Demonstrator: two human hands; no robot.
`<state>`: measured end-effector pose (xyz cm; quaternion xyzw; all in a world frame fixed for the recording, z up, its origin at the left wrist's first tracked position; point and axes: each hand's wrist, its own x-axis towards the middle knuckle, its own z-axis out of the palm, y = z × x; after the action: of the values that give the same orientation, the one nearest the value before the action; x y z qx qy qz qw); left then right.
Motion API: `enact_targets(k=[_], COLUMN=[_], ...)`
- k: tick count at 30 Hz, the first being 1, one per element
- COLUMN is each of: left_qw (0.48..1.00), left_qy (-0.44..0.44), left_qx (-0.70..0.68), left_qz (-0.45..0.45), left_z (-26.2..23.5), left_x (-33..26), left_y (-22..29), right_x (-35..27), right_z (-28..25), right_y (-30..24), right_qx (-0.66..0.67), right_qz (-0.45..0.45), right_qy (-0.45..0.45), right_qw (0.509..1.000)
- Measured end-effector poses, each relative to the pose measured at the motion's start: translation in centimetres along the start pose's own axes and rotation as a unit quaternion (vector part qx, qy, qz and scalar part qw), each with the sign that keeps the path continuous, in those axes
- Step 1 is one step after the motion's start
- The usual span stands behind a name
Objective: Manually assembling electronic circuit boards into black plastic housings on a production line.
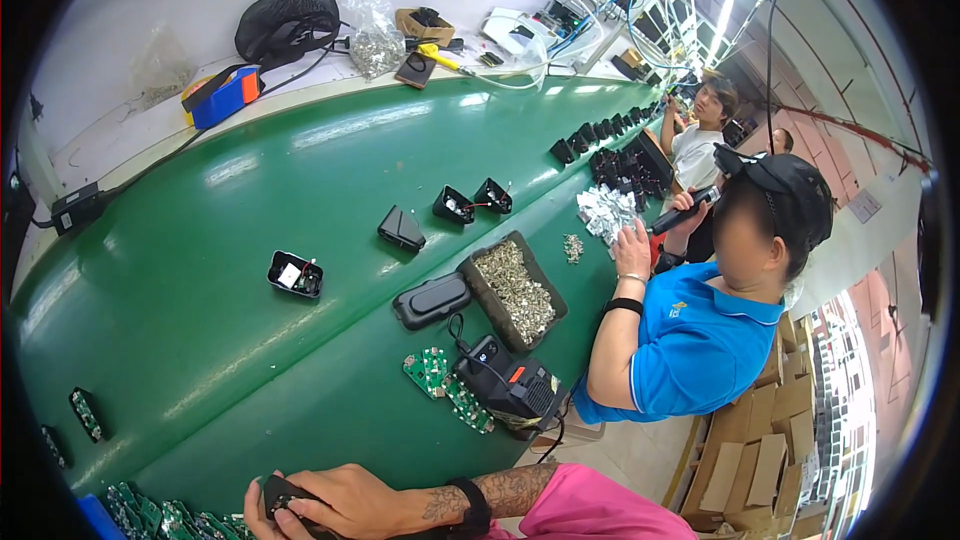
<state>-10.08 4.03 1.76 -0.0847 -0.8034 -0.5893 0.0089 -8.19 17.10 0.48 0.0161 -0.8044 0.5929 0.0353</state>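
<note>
At the bottom edge, my right hand [345,502] comes in from the right with a black band on the wrist. Its fingers are closed around a black plastic housing [283,492], partly covered by the fingers and cut off by the frame. My left hand does not show. Beside the housing lies a pile of green circuit boards [150,515], next to a blue bin edge [98,515]. More green circuit boards [447,388] lie up and to the right, against a black device with a small display [510,380].
A tray of small metal parts [515,290] stands beside a black case [432,301]. Open black housings [295,275] sit along the green bench [200,340]. At right, a co-worker in blue [690,340] holds a black cylindrical tool [686,210]. Cardboard boxes [750,450] stand behind.
</note>
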Motion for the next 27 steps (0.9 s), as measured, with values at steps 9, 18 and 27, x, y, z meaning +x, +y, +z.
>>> enact_targets(k=[9, 18, 27], left_qw=[0.998, 0.98, 0.981], left_qy=[0.006, 0.072, -0.039], left_qx=[0.044, -0.183, -0.189], left_qz=[0.033, 0.038, 0.016], left_z=[-0.1, -0.8, -0.8], left_x=[0.7, 0.3, 0.0], left_y=[-0.5, -0.7, 0.3], right_x=[1.2, 10.1, 21.2], right_z=[-2.3, -3.2, 0.9], right_y=[-1.2, -3.0, 0.4], right_qx=[-0.096, -0.057, -0.225], right_qz=[-0.029, 0.141, 0.092], right_qy=[0.014, 0.019, 0.097], right_qw=[0.995, 0.988, 0.965])
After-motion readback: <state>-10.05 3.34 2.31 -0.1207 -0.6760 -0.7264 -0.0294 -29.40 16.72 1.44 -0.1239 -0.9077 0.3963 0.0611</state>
